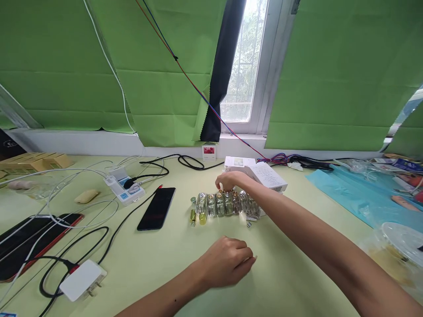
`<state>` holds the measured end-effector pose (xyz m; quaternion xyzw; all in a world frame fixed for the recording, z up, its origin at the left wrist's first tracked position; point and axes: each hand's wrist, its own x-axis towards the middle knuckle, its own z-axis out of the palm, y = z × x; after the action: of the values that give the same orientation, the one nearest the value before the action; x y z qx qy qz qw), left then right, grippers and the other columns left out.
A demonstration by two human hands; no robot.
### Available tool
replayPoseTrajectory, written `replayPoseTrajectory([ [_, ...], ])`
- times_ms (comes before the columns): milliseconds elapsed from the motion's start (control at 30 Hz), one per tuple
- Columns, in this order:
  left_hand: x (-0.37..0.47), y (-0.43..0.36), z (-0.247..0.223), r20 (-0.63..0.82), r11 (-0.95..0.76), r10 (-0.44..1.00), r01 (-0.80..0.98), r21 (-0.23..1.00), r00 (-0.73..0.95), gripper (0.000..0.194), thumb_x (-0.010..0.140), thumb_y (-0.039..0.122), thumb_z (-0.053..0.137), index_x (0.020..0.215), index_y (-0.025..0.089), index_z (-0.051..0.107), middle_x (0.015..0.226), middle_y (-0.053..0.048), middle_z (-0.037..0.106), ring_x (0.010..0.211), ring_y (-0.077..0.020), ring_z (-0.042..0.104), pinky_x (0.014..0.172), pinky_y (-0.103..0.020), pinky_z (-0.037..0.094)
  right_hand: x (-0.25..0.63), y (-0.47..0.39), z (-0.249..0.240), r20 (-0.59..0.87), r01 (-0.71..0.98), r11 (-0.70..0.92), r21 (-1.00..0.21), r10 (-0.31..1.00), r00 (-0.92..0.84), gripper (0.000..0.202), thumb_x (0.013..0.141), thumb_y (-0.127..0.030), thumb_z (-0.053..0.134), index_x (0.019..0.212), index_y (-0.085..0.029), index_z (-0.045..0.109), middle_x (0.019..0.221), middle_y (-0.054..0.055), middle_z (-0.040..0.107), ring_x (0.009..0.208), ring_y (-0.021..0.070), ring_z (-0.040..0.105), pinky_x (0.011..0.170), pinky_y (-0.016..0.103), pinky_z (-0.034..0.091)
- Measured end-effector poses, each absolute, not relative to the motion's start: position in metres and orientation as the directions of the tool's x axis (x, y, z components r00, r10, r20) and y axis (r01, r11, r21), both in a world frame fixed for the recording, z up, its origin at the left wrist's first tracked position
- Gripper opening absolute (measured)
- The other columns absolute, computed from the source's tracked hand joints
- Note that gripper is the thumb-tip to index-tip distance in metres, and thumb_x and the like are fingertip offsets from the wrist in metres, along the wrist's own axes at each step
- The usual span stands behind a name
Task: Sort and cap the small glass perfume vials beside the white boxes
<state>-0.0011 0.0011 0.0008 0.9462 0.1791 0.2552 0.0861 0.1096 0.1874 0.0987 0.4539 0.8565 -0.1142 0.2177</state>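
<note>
Several small glass perfume bottles [220, 204] stand close together in a row on the pale table, with metal spray tops. My right hand [229, 179] reaches over the row from the right. Its fingers bend down behind the tops, pinched together, and their tips are partly hidden. Lower down, my left hand [229, 262] rests on the table with its fingers curled in, and no object shows in it. At the left end of the row lie a yellow cap [202, 219] and a gold-green cap [193, 215]. Silver caps [251, 217] lie at the right end.
White boxes [269, 176] sit behind the bottles. To the left are a black phone [157, 209], a power strip [124, 187], a white charger [83, 280] and tangled cables. On the right are a blue sheet [340, 191] and a plastic tub [401, 240].
</note>
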Motion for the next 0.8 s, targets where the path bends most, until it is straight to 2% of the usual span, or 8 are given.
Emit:
replayPoseTrajectory([
  [100, -0.001, 0.002, 0.0, 0.45, -0.921, 0.382, 0.291, 0.26, 0.807, 0.033, 0.097, 0.02, 0.046, 0.064, 0.019, 0.048, 0.057, 0.002, 0.046, 0.049, -0.0102, 0.044, 0.047, -0.03, 0.024, 0.112, 0.184, 0.101, -0.523, 0.827, 0.562, 0.022, 0.711, -0.469, 0.03, 0.098, -0.031, 0.063, 0.124, -0.018, 0.062, 0.129, 0.009, 0.061, 0.108, 0.0219, 0.064, 0.091, 0.042, 0.057],
  [267, -0.001, 0.003, 0.0, 0.458, -0.924, 0.373, 0.279, 0.261, 0.807, 0.033, 0.097, 0.02, 0.045, 0.064, 0.019, 0.048, 0.056, 0.001, 0.046, 0.049, -0.0102, 0.044, 0.047, -0.029, 0.023, 0.113, 0.18, 0.106, -0.529, 0.836, 0.549, 0.012, 0.713, -0.461, 0.03, 0.087, -0.007, 0.067, 0.115, -0.018, 0.069, 0.127, 0.011, 0.063, 0.103, 0.0257, 0.066, 0.084, 0.037, 0.057],
  [333, 0.0, 0.002, 0.001, 0.456, -0.923, 0.377, 0.282, 0.264, 0.806, 0.033, 0.097, 0.02, 0.045, 0.064, 0.019, 0.048, 0.056, 0.001, 0.046, 0.049, -0.0101, 0.044, 0.047, -0.029, 0.022, 0.113, 0.178, 0.107, -0.535, 0.836, 0.549, 0.009, 0.709, -0.46, 0.026, 0.089, -0.011, 0.067, 0.114, -0.019, 0.069, 0.126, 0.011, 0.063, 0.104, 0.0256, 0.066, 0.086, 0.037, 0.057],
  [400, 0.0, 0.002, 0.001, 0.455, -0.921, 0.381, 0.284, 0.268, 0.805, 0.033, 0.097, 0.02, 0.046, 0.064, 0.018, 0.048, 0.056, 0.001, 0.047, 0.049, -0.01, 0.043, 0.047, -0.03, 0.022, 0.113, 0.178, 0.108, -0.546, 0.833, 0.554, 0.01, 0.701, -0.459, 0.024, 0.095, -0.024, 0.065, 0.118, -0.02, 0.066, 0.128, 0.009, 0.062, 0.107, 0.0239, 0.065, 0.09, 0.039, 0.057],
  [500, 0.0, 0.002, 0.002, 0.452, -0.919, 0.386, 0.29, 0.267, 0.804, 0.034, 0.096, 0.02, 0.045, 0.063, 0.018, 0.046, 0.055, 0.002, 0.046, 0.049, -0.0101, 0.042, 0.048, -0.029, 0.022, 0.114, 0.178, 0.108, -0.566, 0.831, 0.557, 0.015, 0.689, -0.452, 0.033, 0.099, -0.038, 0.06, 0.126, -0.019, 0.061, 0.129, 0.009, 0.061, 0.109, 0.0222, 0.064, 0.092, 0.043, 0.056],
  [800, -0.001, 0.002, 0.001, 0.437, -0.915, 0.395, 0.301, 0.27, 0.808, 0.032, 0.096, 0.02, 0.046, 0.064, 0.019, 0.048, 0.057, 0.001, 0.049, 0.05, -0.0104, 0.046, 0.049, -0.029, 0.024, 0.117, 0.172, 0.104, -0.547, 0.841, 0.538, 0.06, 0.722, -0.423, 0.036, 0.098, -0.037, 0.062, 0.127, -0.017, 0.06, 0.128, 0.01, 0.061, 0.109, 0.0231, 0.064, 0.092, 0.044, 0.057],
])
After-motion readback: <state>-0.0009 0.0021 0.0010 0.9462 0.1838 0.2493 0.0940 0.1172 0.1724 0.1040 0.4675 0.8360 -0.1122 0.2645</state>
